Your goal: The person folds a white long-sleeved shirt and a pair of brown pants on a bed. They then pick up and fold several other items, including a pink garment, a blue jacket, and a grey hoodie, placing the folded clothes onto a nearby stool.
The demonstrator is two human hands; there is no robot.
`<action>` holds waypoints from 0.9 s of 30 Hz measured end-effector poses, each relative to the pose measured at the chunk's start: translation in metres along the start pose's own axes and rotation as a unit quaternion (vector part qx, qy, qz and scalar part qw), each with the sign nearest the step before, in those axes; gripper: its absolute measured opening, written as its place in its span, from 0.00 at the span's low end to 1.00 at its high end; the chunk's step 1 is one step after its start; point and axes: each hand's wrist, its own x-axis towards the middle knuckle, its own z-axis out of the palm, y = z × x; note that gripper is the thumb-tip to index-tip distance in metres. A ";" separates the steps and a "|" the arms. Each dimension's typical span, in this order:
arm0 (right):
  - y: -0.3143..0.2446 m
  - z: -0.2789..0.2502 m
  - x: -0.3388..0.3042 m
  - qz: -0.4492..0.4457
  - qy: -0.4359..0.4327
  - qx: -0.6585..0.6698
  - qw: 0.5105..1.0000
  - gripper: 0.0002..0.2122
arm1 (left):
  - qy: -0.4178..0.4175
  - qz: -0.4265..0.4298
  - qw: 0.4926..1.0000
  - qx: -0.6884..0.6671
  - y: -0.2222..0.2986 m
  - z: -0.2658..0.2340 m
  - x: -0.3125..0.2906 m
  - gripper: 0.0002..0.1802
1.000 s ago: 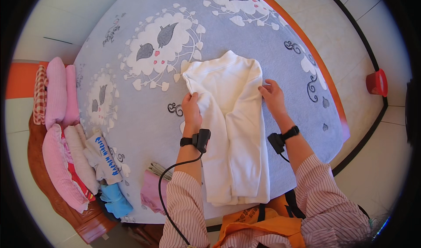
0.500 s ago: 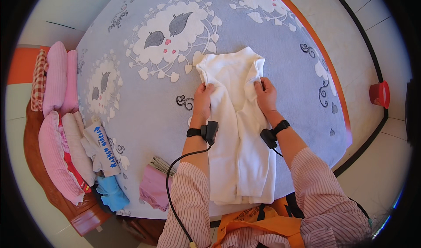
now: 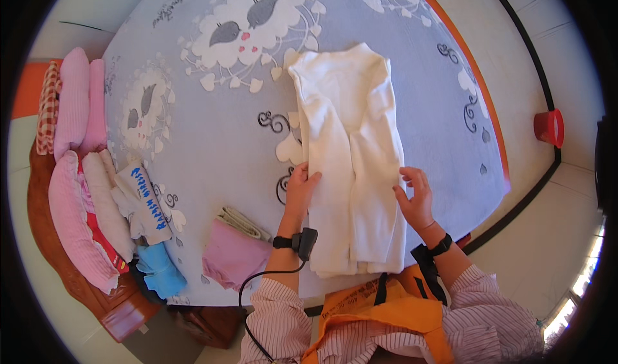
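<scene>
A white long garment (image 3: pixel 351 126) lies flat on the bed in front of me, its sides or sleeves folded inward so two long panels run down toward me. My left hand (image 3: pixel 300 190) rests at its left edge, thumb and fingers slightly apart, the fingertips beside the cloth. Off the right edge, my right hand (image 3: pixel 417 200) is open with bent, spread fingers and holds nothing. Both wrists wear black straps, the left one with a small black box (image 3: pixel 304 243) and a cable.
Left of my arm lies a folded pink cloth (image 3: pixel 235 251) with a greenish-grey folded piece (image 3: pixel 243 222). Folded clothes and pink pillows (image 3: pixel 80 219) line the wooden headboard (image 3: pixel 42 190). A grey-blue patterned bedspread (image 3: pixel 219 139) covers the bed. A red bucket (image 3: pixel 548 127) stands on the floor at right.
Both hands have let go of the garment's upper sides and moved down toward me along its edges. The garment's upper part now lies flatter and wider.
</scene>
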 end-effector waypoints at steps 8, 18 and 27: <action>0.024 -0.046 -0.146 -0.135 -0.222 -0.226 0.939 0.24 | -0.053 0.321 0.724 0.608 -0.075 -0.061 -0.180 0.29; 0.064 -0.044 -0.157 -0.283 -0.225 -0.277 0.890 0.27 | -0.313 0.512 0.435 0.671 -0.080 -0.088 -0.156 0.29; 0.054 -0.014 -0.144 -0.325 -0.225 -0.231 0.889 0.25 | -0.322 0.555 0.460 0.614 -0.081 -0.074 -0.122 0.23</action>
